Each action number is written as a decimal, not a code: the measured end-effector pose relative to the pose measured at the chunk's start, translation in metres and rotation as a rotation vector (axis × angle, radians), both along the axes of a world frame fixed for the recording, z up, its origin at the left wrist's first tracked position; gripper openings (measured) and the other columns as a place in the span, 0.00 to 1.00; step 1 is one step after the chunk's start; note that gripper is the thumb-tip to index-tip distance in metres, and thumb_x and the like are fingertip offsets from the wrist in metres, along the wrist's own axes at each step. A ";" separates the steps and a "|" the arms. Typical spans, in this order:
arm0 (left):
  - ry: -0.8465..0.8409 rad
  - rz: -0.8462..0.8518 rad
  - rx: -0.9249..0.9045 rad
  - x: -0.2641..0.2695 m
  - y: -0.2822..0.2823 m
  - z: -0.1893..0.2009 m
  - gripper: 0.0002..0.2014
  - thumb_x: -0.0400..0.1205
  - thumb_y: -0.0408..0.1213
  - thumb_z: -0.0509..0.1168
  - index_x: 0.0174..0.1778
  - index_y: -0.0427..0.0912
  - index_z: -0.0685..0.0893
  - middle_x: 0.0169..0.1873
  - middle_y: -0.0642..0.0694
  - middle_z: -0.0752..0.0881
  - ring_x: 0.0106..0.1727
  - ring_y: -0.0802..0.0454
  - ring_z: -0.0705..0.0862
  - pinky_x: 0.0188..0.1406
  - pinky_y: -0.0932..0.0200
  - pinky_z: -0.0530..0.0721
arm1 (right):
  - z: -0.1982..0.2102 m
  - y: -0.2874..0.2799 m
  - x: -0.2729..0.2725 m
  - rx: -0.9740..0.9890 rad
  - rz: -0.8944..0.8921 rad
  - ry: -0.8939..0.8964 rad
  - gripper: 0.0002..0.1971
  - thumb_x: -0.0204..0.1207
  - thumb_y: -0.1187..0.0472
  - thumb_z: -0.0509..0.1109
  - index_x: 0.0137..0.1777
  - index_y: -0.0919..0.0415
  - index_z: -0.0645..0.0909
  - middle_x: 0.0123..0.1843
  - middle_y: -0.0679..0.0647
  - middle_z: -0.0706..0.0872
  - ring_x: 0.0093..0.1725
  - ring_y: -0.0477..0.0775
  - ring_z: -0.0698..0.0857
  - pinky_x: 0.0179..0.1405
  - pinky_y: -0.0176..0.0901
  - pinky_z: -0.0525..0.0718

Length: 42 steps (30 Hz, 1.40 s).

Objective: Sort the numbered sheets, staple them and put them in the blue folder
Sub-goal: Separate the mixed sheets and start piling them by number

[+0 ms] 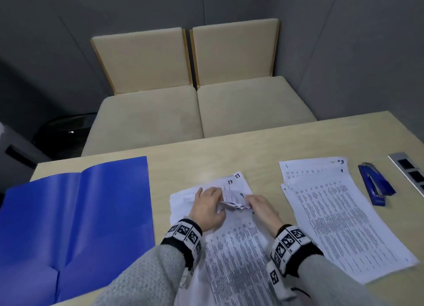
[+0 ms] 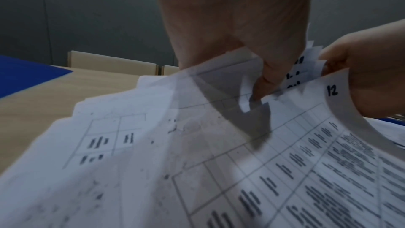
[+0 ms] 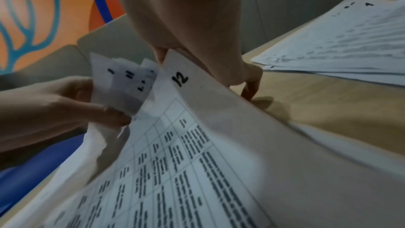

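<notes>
An unsorted pile of numbered sheets lies in the middle of the table, with corners marked 17 and 23 showing at its far end. Both hands are at its upper right corners. My left hand pinches several lifted corners between thumb and fingers. My right hand holds up the corner of sheet 12, which curls toward me. A second pile, with 3 and 1 showing, lies to the right. The blue folder lies open on the left. A blue stapler lies beyond the right pile.
The wooden table has a metal socket strip set in at the far right. Two beige seats stand behind the table's far edge. Bare tabletop runs along the far side, beyond the papers.
</notes>
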<state>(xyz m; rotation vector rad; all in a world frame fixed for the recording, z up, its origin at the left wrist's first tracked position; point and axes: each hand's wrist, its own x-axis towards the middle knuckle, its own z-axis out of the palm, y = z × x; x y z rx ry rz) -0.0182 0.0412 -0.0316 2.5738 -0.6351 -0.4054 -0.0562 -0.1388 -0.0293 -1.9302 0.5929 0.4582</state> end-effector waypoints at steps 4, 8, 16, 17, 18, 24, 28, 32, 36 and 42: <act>-0.120 0.015 -0.219 -0.008 0.006 0.003 0.11 0.70 0.32 0.62 0.41 0.48 0.67 0.35 0.50 0.78 0.39 0.51 0.73 0.51 0.54 0.72 | -0.004 0.007 -0.002 -0.086 -0.106 -0.046 0.17 0.81 0.45 0.59 0.38 0.49 0.84 0.46 0.45 0.86 0.53 0.52 0.82 0.65 0.51 0.70; -0.051 0.056 -0.246 -0.013 0.015 0.000 0.23 0.73 0.33 0.62 0.65 0.47 0.67 0.39 0.54 0.80 0.44 0.56 0.77 0.55 0.56 0.76 | -0.008 0.009 0.002 0.078 -0.160 -0.084 0.16 0.75 0.64 0.72 0.62 0.58 0.77 0.57 0.55 0.83 0.53 0.53 0.84 0.47 0.37 0.79; 0.112 0.123 -0.179 0.011 0.026 -0.005 0.38 0.68 0.46 0.69 0.76 0.45 0.67 0.51 0.46 0.85 0.54 0.48 0.84 0.55 0.54 0.80 | -0.003 0.021 0.000 0.070 -0.030 -0.081 0.09 0.77 0.59 0.70 0.37 0.61 0.87 0.37 0.53 0.87 0.40 0.51 0.82 0.38 0.39 0.75; 0.059 0.103 -0.177 0.010 0.027 -0.006 0.30 0.70 0.46 0.69 0.69 0.44 0.75 0.52 0.46 0.85 0.55 0.48 0.82 0.55 0.58 0.78 | -0.002 0.019 -0.001 0.067 -0.058 -0.103 0.11 0.77 0.58 0.70 0.36 0.62 0.86 0.35 0.52 0.86 0.39 0.50 0.81 0.38 0.39 0.74; 0.005 0.081 -0.189 0.007 0.029 -0.007 0.24 0.71 0.45 0.69 0.63 0.44 0.78 0.51 0.47 0.84 0.54 0.49 0.81 0.51 0.61 0.75 | -0.002 0.017 0.000 0.043 -0.101 -0.117 0.09 0.77 0.59 0.69 0.38 0.62 0.86 0.37 0.52 0.85 0.39 0.50 0.80 0.37 0.38 0.74; -0.147 0.061 -0.272 -0.009 0.037 -0.010 0.14 0.71 0.42 0.65 0.53 0.49 0.81 0.38 0.53 0.77 0.43 0.53 0.75 0.45 0.59 0.71 | -0.010 0.007 0.024 -0.134 -0.120 -0.012 0.18 0.67 0.68 0.76 0.57 0.64 0.79 0.55 0.55 0.82 0.54 0.55 0.82 0.58 0.47 0.83; -0.318 0.159 -0.111 -0.014 0.041 -0.009 0.09 0.68 0.44 0.70 0.43 0.54 0.84 0.39 0.53 0.69 0.43 0.53 0.67 0.44 0.54 0.65 | -0.014 0.008 0.030 -0.226 -0.020 0.024 0.10 0.63 0.63 0.81 0.37 0.55 0.81 0.43 0.51 0.86 0.47 0.52 0.85 0.51 0.45 0.84; -0.301 0.118 -0.097 -0.006 0.045 -0.008 0.07 0.64 0.41 0.71 0.37 0.52 0.83 0.61 0.43 0.74 0.64 0.43 0.70 0.61 0.50 0.65 | -0.009 0.010 0.022 -0.183 0.077 -0.091 0.11 0.67 0.64 0.79 0.34 0.55 0.78 0.34 0.47 0.82 0.36 0.45 0.80 0.36 0.35 0.76; 0.035 0.032 -0.120 0.007 0.044 0.001 0.09 0.69 0.42 0.66 0.44 0.47 0.79 0.65 0.48 0.75 0.60 0.48 0.80 0.59 0.54 0.79 | -0.005 0.009 0.009 -0.135 0.116 -0.223 0.10 0.67 0.69 0.78 0.36 0.58 0.79 0.35 0.51 0.84 0.36 0.50 0.81 0.35 0.35 0.77; -0.052 0.016 -0.157 0.002 0.043 -0.002 0.07 0.69 0.41 0.66 0.40 0.49 0.77 0.40 0.53 0.80 0.42 0.52 0.78 0.46 0.54 0.74 | -0.001 0.011 0.004 -0.123 0.090 -0.297 0.09 0.72 0.71 0.72 0.41 0.57 0.76 0.31 0.48 0.77 0.31 0.47 0.74 0.36 0.41 0.75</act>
